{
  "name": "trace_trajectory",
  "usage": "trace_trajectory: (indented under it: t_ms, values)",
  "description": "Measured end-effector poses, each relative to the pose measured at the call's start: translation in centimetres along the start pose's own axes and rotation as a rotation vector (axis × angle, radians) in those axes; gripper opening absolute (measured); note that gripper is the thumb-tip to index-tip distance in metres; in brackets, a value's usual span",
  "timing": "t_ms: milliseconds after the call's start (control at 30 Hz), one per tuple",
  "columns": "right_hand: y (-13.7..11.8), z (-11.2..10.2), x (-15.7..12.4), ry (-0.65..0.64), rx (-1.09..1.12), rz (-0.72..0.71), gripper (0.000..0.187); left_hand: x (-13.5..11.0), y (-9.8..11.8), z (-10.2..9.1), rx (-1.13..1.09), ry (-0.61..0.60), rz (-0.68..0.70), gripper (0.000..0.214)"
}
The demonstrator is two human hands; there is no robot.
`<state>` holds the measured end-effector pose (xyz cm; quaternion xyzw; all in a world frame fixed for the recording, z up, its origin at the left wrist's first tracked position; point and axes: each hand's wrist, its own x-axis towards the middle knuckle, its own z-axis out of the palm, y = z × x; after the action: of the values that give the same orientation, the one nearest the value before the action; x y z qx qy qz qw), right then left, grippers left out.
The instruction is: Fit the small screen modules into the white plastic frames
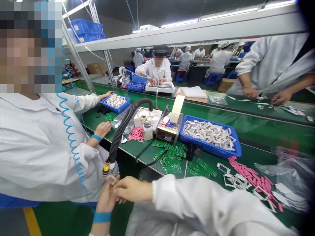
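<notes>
My left hand (106, 196), with a blue strap on its wrist, and my right hand (130, 189), coming out of a white sleeve, meet low in front of me below the table edge. Their fingers are pinched together on a small white frame (112, 179), which is partly hidden by the fingertips. Just above them hangs the yellow-and-black tip of a black ribbed hose (123, 127). Green circuit boards (172, 157) lie on the table behind my right arm.
A blue tray (236, 149) holds several white metal frames. Pink strips (248, 175), loose white frames (233, 180) and a plastic bag (290, 164) lie to the right. A co-worker in a white coat sits at left, hand (102, 128) on the table. Other people work across the green belt.
</notes>
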<state>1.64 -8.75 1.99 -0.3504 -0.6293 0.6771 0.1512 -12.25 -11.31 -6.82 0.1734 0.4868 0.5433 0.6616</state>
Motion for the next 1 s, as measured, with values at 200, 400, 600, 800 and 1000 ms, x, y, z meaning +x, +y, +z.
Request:
trace_trajectory:
  t_ms: [200,400,600,800,1000]
  values:
    - [-2.6,-6.2,-13.3,0.415,-0.869,-0.485,0.037,-5.7,-2.2,9.6,-0.237,-0.356,-0.286,0.038]
    - [-0.5,-6.6,-19.0,0.732,-1.204,-0.532,0.038,-9.7,-0.7,16.2,-0.279,-0.776,-0.346,0.039]
    - [0.6,-7.6,-21.9,0.743,-1.132,-0.446,0.041,-10.0,-0.4,18.6,-0.048,-0.81,-0.34,0.042]
    - [0.3,-8.9,-22.6,0.905,-0.931,-0.47,0.006,-10.0,-0.1,20.3,0.12,-0.827,-0.387,0.048]
    - [0.1,-9.8,-23.0,0.825,-0.941,-0.428,0.012,-10.1,-0.1,21.3,0.331,-0.842,-0.372,0.05]
